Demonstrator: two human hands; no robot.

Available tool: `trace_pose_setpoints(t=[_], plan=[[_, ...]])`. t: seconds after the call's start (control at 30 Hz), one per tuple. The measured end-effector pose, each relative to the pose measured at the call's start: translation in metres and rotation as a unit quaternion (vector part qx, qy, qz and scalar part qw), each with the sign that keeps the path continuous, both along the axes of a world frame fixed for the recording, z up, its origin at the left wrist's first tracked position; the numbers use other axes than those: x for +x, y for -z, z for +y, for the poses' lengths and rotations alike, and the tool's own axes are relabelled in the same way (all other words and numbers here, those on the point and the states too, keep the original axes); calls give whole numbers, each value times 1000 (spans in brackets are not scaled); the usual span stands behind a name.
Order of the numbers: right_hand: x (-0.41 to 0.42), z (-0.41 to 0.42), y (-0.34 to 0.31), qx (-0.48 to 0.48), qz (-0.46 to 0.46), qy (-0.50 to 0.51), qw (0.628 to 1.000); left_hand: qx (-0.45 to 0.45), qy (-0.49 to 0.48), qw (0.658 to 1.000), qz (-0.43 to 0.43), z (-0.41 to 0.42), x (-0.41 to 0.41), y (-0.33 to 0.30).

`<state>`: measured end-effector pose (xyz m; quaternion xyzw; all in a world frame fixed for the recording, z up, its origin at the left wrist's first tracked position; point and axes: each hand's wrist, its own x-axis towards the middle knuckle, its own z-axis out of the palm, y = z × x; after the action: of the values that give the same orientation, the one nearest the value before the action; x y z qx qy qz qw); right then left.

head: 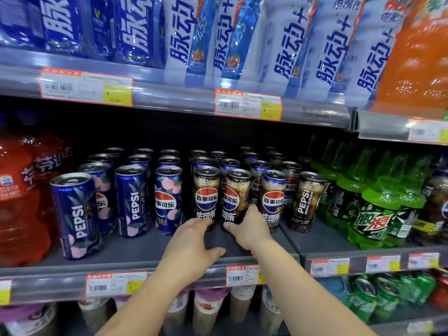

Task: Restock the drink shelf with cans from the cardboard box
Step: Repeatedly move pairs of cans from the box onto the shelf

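While hands (218, 231) hold dark cans (236, 197), green bottles (378, 209) flank them.

cans (206, 197) mid-shelf (135, 251) | left: jugs (21, 197) | right: bottles (378, 209) | above: pouches (286, 44)

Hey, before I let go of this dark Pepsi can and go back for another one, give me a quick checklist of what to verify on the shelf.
1. Can upright: the dark can in the right hand stands straight. Ok.
2. Base fully on the shelf: hidden by the fingers. Cannot tell.
3. Lined up with the front row: level with the neighbouring dark can that the left hand touches. Ok.
4. Label facing front: logo turned partly sideways. Not ok.
5. Right product column: among the dark cans, not the blue peach cans. Ok.
6. Cardboard box within reach: out of view. Cannot tell.
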<state>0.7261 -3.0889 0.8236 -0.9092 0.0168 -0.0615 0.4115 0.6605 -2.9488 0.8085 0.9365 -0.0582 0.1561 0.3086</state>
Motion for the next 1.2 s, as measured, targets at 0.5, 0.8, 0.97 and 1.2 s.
trace_pose_setpoints(t=[0.5, 0.8, 0.97, 1.2], plan=[[-50, -9, -13, -7, -47, -92, 995, -47, -68, 996, -45, 18, -22, -9], [-110, 80, -5, -327, -94, -226, 913, 33, -154, 986, -50, 90, -94, 1], [-179, 200, 4, -389, -136, -337, 846, 178, -222, 958, 43, 192, -186, 17], [-353, 434, 36, -375, -141, -518, 756, 233, -404, 873, 142, 399, -404, 43]])
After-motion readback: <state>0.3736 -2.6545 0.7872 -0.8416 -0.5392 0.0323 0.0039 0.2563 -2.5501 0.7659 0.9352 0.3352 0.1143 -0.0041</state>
